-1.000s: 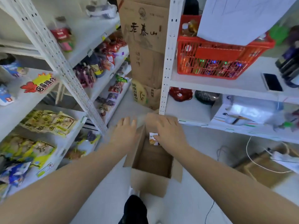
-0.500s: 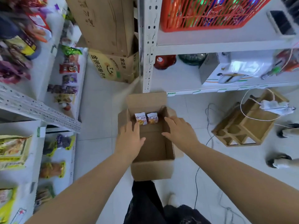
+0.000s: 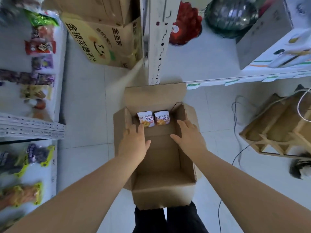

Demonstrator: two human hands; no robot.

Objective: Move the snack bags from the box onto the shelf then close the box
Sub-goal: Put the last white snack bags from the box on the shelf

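Note:
An open cardboard box [image 3: 161, 192] sits on the floor in front of me, flaps spread. Two small white snack bags stand against its far inner wall: the left bag [image 3: 145, 119] and the right bag [image 3: 162, 117]. My left hand [image 3: 134, 142] reaches into the box with fingers apart, its fingertips just touching the lower edge of the left bag. My right hand [image 3: 189, 137] hovers open inside the box, slightly right of and below the right bag, holding nothing. The white shelf [image 3: 55, 115] with several snack bags runs along the left.
A white shelf post [image 3: 159, 47] and low shelf stand just beyond the box. Stacked cardboard cartons [image 3: 104, 36] stand at the back. A wooden rack [image 3: 277, 125] with cables lies on the floor at right. My dark-trousered legs [image 3: 168, 219] are below the box.
The view has tilted down over the box. Both hands left the flaps and moved down into the box toward the two bags; the left fingers now reach the left bag.

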